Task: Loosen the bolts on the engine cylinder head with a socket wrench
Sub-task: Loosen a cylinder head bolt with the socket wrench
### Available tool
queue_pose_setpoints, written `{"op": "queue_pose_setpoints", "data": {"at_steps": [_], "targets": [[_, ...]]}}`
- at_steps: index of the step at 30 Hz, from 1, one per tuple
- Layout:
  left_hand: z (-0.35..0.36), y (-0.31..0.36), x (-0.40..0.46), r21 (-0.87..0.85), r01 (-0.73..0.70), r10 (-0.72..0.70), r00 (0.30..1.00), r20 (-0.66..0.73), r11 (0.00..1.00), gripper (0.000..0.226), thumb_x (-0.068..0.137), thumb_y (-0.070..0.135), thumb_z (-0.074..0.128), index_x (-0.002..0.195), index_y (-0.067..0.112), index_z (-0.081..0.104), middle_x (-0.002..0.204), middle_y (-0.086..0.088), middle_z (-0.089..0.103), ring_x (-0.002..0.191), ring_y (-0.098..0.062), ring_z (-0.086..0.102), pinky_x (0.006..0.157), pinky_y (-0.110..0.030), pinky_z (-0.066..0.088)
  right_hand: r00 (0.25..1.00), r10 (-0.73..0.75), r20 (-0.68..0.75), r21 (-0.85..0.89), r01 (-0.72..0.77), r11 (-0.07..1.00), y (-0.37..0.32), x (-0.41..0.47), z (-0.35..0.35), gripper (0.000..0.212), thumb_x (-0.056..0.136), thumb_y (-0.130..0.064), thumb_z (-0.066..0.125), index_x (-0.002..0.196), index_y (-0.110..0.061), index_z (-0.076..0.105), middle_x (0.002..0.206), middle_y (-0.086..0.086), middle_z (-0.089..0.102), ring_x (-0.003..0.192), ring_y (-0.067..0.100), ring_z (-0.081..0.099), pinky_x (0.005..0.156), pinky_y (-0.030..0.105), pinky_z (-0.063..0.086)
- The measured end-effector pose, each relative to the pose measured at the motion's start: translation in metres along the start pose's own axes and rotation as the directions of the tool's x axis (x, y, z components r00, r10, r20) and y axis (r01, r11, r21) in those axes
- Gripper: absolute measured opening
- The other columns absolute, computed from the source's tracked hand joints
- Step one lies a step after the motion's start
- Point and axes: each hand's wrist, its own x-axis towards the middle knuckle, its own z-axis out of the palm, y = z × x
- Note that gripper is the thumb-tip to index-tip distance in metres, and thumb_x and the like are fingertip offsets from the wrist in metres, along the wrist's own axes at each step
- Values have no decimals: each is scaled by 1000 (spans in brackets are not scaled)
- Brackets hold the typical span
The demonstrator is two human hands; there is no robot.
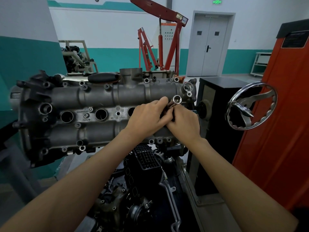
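The grey engine cylinder head [100,96] lies across the middle of the view on a stand. Small bolts [85,115] and bolt holes sit along its ribs and edges. Over its right part both hands meet around a socket wrench [176,99], whose shiny socket opening points up toward me. My left hand [147,118] grips the dark tool body from the left. My right hand [184,119] grips it from the right and below. The handle of the tool is hidden by my fingers.
A chromed handwheel [250,106] sticks out at the right of the stand, beside a black cabinet [215,91] and an orange panel [275,114]. A red engine crane [160,39] stands behind. Dark engine parts [142,190] lie below the head.
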Motion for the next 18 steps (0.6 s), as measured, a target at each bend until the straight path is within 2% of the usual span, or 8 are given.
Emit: {"op": "queue_pose_setpoints", "data": {"at_steps": [2, 4, 6, 8, 12, 15, 18], "targets": [[0, 0, 0, 18, -5, 5, 1000, -7, 1000, 37, 93, 41, 39, 87, 7, 52, 64, -3, 57, 56, -24, 54, 48, -33, 35, 1000, 4, -8, 0, -4, 1000, -1, 0, -1, 22, 79, -31, 44, 80, -11, 52, 62, -8, 45, 53, 14, 40, 46, 25, 20], [0, 1, -1, 21, 2, -1, 1000, -18, 1000, 52, 87, 50, 28, 84, 6, 56, 60, -4, 57, 55, -25, 54, 48, -34, 36, 1000, 1, -4, 19, -1, 1000, -1, 0, -2, 13, 79, -29, 52, 72, -21, 45, 56, -14, 39, 51, 13, 39, 46, 22, 19], [-1, 1, -1, -9, 23, -23, 999, -22, 1000, 60, 81, 54, 23, 80, 5, 57, 55, -6, 55, 52, -25, 52, 49, -35, 38, 1000, -14, -24, 47, 15, 999, -2, -1, -2, 17, 78, -28, 58, 66, -24, 46, 53, -15, 40, 50, 9, 36, 46, 17, 16], [-2, 1, -2, -36, 37, -38, 999, -33, 999, 55, 84, 52, 32, 73, 4, 57, 51, -7, 52, 49, -27, 51, 47, -35, 37, 996, -29, -80, 50, 33, 998, -3, -1, -2, 15, 75, -25, 59, 62, -18, 54, 54, -6, 53, 48, 10, 36, 46, 14, 14], [-3, 2, -1, -55, 25, -29, 997, -71, 998, 40, 87, 38, 50, 58, 12, 41, 44, -2, 39, 43, -28, 47, 45, -28, 27, 991, -51, -127, 19, 54, 998, -3, -2, -1, 14, 75, -22, 59, 65, -13, 58, 55, 1, 59, 45, 20, 51, 46, 12, 13], [-3, 2, -2, -43, 11, -14, 997, -70, 999, 42, 89, 40, 49, 59, 12, 41, 44, -2, 42, 43, -28, 49, 43, -30, 33, 993, -65, -99, 14, 67, 998, -1, -2, -1, 18, 80, -27, 53, 75, -11, 61, 64, 2, 62, 51, 21, 56, 46, 12, 17], [-3, 3, -2, -3, 27, -27, 998, -51, 1000, 52, 88, 52, 33, 76, 6, 55, 54, -2, 53, 49, -21, 51, 46, -31, 37, 996, -57, -67, 37, 59, 998, -1, -2, -1, 20, 81, -30, 50, 81, -12, 58, 71, 3, 63, 57, 22, 58, 45, 20, 25]]}}
